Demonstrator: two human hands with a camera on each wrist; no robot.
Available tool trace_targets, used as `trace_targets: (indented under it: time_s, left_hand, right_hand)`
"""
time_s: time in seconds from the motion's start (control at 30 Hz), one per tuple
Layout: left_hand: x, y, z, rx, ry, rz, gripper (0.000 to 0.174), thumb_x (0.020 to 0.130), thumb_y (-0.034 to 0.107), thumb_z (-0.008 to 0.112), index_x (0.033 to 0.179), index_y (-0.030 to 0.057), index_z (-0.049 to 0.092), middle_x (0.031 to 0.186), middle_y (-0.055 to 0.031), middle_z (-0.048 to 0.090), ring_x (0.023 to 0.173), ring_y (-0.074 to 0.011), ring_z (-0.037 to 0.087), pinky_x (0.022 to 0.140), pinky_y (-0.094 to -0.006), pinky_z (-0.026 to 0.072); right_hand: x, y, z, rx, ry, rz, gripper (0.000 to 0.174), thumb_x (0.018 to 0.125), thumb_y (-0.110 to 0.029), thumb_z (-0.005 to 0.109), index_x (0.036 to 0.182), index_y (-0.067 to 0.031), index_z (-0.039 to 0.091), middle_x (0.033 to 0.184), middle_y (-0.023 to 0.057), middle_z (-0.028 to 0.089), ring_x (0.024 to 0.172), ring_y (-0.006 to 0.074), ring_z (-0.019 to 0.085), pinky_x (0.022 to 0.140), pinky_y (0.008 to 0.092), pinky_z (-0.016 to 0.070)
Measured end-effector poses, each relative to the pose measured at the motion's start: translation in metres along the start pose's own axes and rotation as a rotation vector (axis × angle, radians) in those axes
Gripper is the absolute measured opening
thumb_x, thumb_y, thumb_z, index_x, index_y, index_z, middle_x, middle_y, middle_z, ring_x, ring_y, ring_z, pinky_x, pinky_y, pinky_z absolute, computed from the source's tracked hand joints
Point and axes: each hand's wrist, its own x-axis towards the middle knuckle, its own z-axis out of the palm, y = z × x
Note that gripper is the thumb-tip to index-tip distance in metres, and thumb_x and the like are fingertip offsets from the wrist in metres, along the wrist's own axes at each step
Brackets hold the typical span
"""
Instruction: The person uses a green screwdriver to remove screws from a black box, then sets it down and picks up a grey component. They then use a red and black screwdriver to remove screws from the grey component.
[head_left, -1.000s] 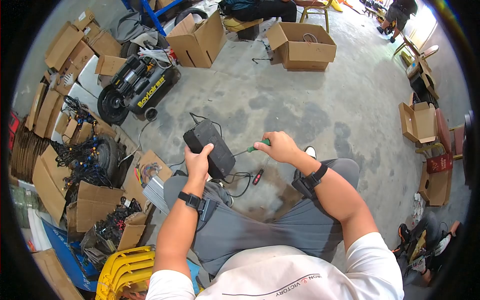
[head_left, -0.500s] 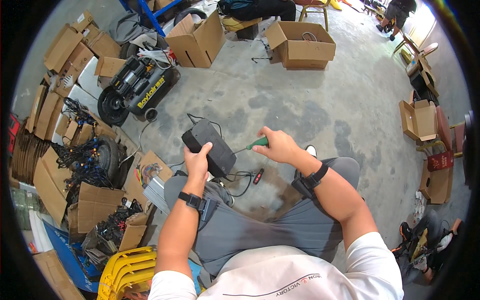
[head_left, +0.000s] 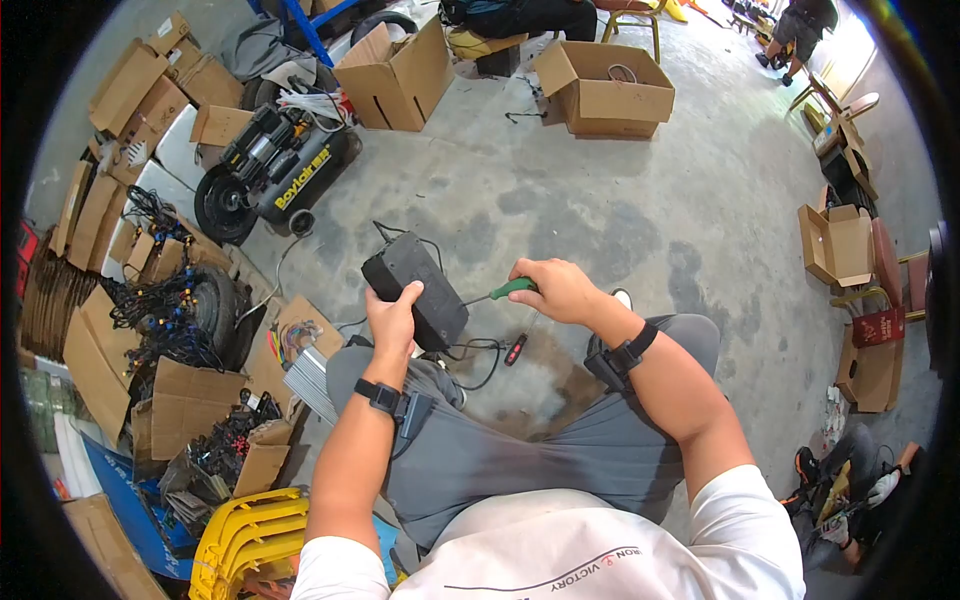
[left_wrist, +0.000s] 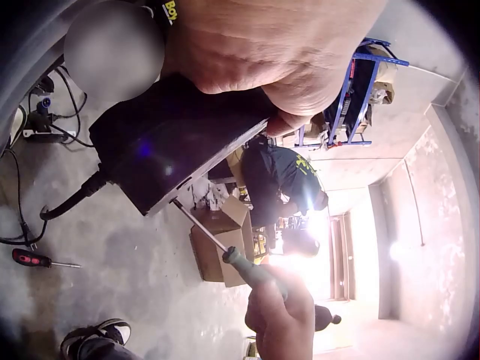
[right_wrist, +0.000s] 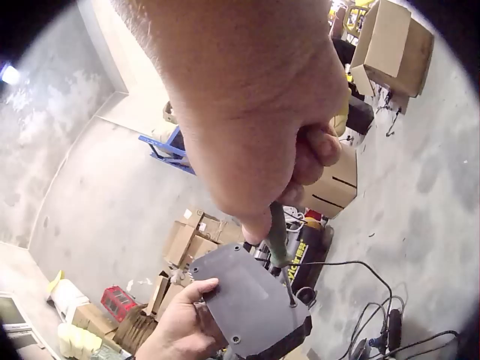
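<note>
My left hand (head_left: 392, 322) grips a black rectangular box (head_left: 420, 285), its thumb over the upper face and a cable coming off the box. In my right hand (head_left: 560, 290) is a green-handled screwdriver (head_left: 516, 287), pinched by the handle. Its metal shaft (left_wrist: 201, 227) reaches the end panel of the box in the left wrist view. From the right wrist, that grey panel (right_wrist: 244, 289) shows round holes near its corners, and the screwdriver tip stands at one of them. The box is held tilted above the floor, between the knees.
A red-and-black screwdriver (head_left: 516, 349) lies on the concrete floor beside a loop of black cable (head_left: 488, 368). An air compressor (head_left: 280, 170), cardboard boxes (head_left: 615, 98) and tangled wires (head_left: 165, 310) stand around. Stacked yellow plastic pieces (head_left: 245, 540) are at lower left.
The right hand's fingers opened outward around the screwdriver handle, then curled in again, with the wrist slightly turned. The box and left hand shifted slightly up and left; the tip stays at the box's end.
</note>
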Motion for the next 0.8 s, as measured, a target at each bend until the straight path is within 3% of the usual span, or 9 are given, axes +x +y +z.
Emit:
trace_targets:
  time_s: [0.13, 0.2, 0.33, 0.6, 0.73, 0.8]
  left_hand:
    - [-0.001, 0.000, -0.001, 0.034, 0.040, -0.010, 0.054, 0.075, 0.004, 0.077, 0.120, -0.0012, 0.048, 0.110, -0.0121, 0.062, 0.096, -0.0221, 0.063, 0.085, -0.0349, 0.0505]
    - [-0.003, 0.004, 0.001, 0.026, 0.036, -0.014, 0.053, 0.075, 0.004, 0.077, 0.120, -0.0014, 0.048, 0.110, -0.0122, 0.062, 0.096, -0.0220, 0.063, 0.085, -0.0349, 0.0508]
    - [-0.007, 0.008, 0.005, 0.015, 0.034, 0.016, 0.045, 0.078, 0.004, 0.076, 0.114, -0.0022, 0.049, 0.106, -0.0113, 0.062, 0.092, -0.0218, 0.063, 0.083, -0.0348, 0.0520]
    - [-0.004, 0.002, 0.004, -0.019, 0.028, 0.028, 0.045, 0.078, 0.003, 0.076, 0.114, -0.0020, 0.050, 0.106, -0.0111, 0.062, 0.092, -0.0217, 0.064, 0.083, -0.0346, 0.0522]
    - [-0.004, 0.007, 0.005, 0.040, 0.049, -0.034, 0.044, 0.077, 0.003, 0.077, 0.113, -0.0020, 0.052, 0.105, -0.0106, 0.063, 0.092, -0.0214, 0.064, 0.083, -0.0347, 0.0520]
    - [-0.005, 0.008, 0.006, 0.042, 0.038, -0.044, 0.044, 0.077, 0.003, 0.077, 0.113, -0.0020, 0.053, 0.104, -0.0104, 0.063, 0.092, -0.0214, 0.064, 0.083, -0.0348, 0.0519]
  right_hand:
    - [0.001, -0.008, -0.003, 0.049, -0.012, 0.079, 0.027, 0.089, -0.031, 0.068, 0.102, -0.0085, 0.060, 0.072, 0.0139, 0.064, 0.073, 0.0364, 0.063, 0.065, 0.0447, 0.0465]
    - [0.001, -0.012, -0.003, 0.053, -0.075, 0.190, 0.032, 0.090, -0.037, 0.066, 0.102, -0.0074, 0.061, 0.085, 0.0161, 0.068, 0.086, 0.0372, 0.065, 0.073, 0.0468, 0.0487]
    - [0.002, -0.010, 0.000, 0.112, -0.077, 0.198, 0.034, 0.091, -0.037, 0.066, 0.102, -0.0053, 0.061, 0.086, 0.0177, 0.068, 0.086, 0.0381, 0.065, 0.073, 0.0469, 0.0486]
    - [0.002, -0.013, -0.002, 0.145, -0.075, 0.282, 0.034, 0.091, -0.035, 0.066, 0.103, -0.0039, 0.061, 0.087, 0.0193, 0.069, 0.089, 0.0385, 0.065, 0.075, 0.0466, 0.0491]
    - [-0.001, -0.009, 0.000, 0.063, -0.102, 0.247, 0.032, 0.090, -0.034, 0.066, 0.105, -0.0064, 0.061, 0.093, 0.0177, 0.069, 0.089, 0.0375, 0.065, 0.076, 0.0465, 0.0499]
    - [-0.004, -0.004, 0.004, -0.014, 0.041, 0.033, 0.028, 0.090, -0.032, 0.066, 0.106, -0.0102, 0.061, 0.097, 0.0138, 0.067, 0.088, 0.0355, 0.066, 0.075, 0.0451, 0.0512]
